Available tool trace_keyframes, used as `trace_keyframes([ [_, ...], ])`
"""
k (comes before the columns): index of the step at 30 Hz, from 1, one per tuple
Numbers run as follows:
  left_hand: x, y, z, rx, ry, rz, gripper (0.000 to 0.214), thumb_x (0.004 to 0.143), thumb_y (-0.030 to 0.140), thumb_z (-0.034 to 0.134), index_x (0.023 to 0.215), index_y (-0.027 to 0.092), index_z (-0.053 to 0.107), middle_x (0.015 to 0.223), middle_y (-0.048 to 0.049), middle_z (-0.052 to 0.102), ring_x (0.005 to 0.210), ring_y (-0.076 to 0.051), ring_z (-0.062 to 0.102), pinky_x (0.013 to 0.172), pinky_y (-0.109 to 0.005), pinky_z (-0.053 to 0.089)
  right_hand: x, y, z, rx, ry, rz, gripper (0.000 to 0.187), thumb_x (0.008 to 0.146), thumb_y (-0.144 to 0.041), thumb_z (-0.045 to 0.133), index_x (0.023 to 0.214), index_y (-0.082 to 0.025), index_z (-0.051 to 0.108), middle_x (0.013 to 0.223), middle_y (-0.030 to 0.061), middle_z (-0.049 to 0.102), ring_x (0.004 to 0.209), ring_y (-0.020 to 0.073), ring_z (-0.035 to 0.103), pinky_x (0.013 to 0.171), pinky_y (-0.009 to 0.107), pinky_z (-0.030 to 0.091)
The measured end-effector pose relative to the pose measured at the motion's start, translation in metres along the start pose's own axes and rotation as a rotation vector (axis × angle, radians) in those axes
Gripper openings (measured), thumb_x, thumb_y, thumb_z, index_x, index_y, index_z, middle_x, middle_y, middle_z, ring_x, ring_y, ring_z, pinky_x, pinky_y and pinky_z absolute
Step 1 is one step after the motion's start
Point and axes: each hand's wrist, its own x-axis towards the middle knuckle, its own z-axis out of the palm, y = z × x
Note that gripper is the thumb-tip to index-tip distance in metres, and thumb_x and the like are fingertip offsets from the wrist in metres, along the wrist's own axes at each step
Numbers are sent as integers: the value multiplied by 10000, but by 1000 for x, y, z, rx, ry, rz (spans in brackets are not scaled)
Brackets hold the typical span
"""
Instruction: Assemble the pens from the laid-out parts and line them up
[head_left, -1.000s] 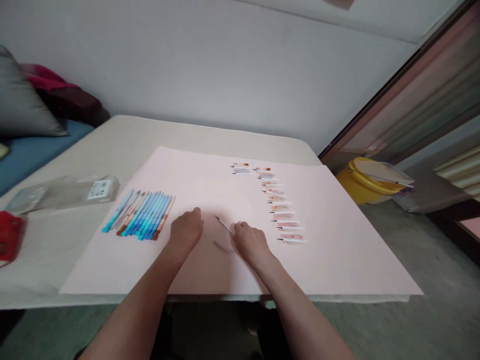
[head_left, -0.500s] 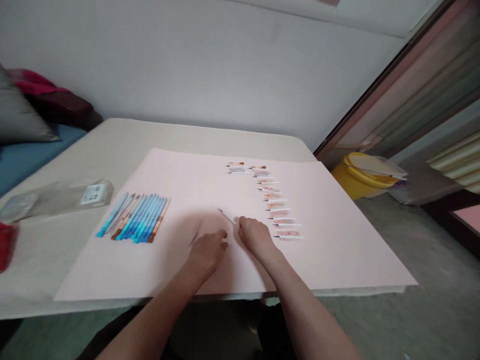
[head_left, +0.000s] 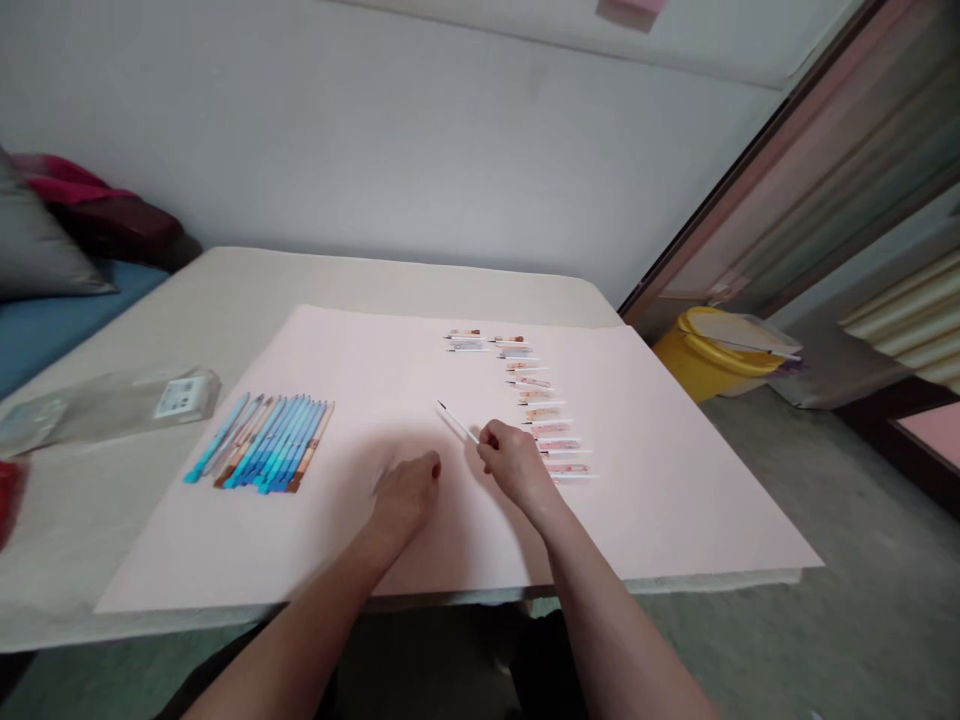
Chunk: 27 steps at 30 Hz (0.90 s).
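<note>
My right hand (head_left: pixel 514 458) is closed in a pinch round the near end of a slim white pen refill (head_left: pixel 457 421), its dark tip pointing away and to the left. To its left, my left hand (head_left: pixel 406 492) is closed low over the sheet. A blurred, translucent pen part (head_left: pixel 382 472) sticks out at that hand's left side; most of it is hidden by the hand. Beyond and right of my right hand, a column of decorated pen parts with white refills (head_left: pixel 551 428) lies on the pink sheet (head_left: pixel 675 480). Several blue, brown and grey pens (head_left: pixel 274 440) lie side by side at left.
The pink sheet covers much of a cloth-covered table (head_left: pixel 247 275). At left lies a clear plastic bag (head_left: pixel 112 400) with a white label, near a red object (head_left: pixel 9 490). A yellow bucket (head_left: pixel 686 355) stands on the floor at right. A wall rises behind the table.
My right hand has raised the refill slightly and its grip shows more clearly. My left hand's fingers have curled in and it has shifted a little left. The view has tilted slightly.
</note>
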Motion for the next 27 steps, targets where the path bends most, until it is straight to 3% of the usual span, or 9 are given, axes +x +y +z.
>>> trace_keyframes([
  [3, 6, -2, -13, -502, 68, -147, 210, 704, 140, 528, 907, 196, 524, 638, -21, 600, 524, -146, 542, 546, -270, 388, -1, 0, -1, 223, 12, 11, 70, 713, -167, 472, 650, -195, 488, 548, -54, 509, 499, 99, 556, 511, 194, 369],
  [6, 9, -5, -29, -1076, 124, -231, 435, 686, 181, 609, 1098, 172, 471, 700, -33, 624, 509, -105, 527, 505, -224, 398, -5, -5, -1, 412, -17, 22, 37, 709, -191, 495, 676, -191, 510, 538, -63, 501, 481, 98, 561, 489, 192, 385],
  [10, 11, -14, -48, -1450, 195, -231, 423, 693, 169, 645, 1099, 157, 527, 799, -71, 648, 607, -84, 567, 538, -180, 431, -12, -13, 1, 537, -131, 20, 29, 703, -195, 520, 693, -185, 545, 532, -63, 515, 447, 86, 536, 453, 185, 382],
  [17, 13, -25, -55, -1722, 269, -278, 149, 721, 114, 640, 859, 136, 589, 824, -68, 650, 692, -94, 606, 587, -180, 488, -17, -20, 7, 526, -241, 8, 45, 698, -173, 524, 694, -176, 569, 546, -53, 551, 428, 76, 530, 428, 178, 365],
  [27, 10, -17, -54, -1690, 255, -264, 148, 727, 120, 635, 864, 145, 587, 833, -60, 655, 710, -94, 609, 596, -183, 488, -17, -22, 10, 534, -237, 22, 29, 697, -179, 532, 684, -177, 558, 535, -55, 541, 438, 79, 528, 440, 179, 382],
])
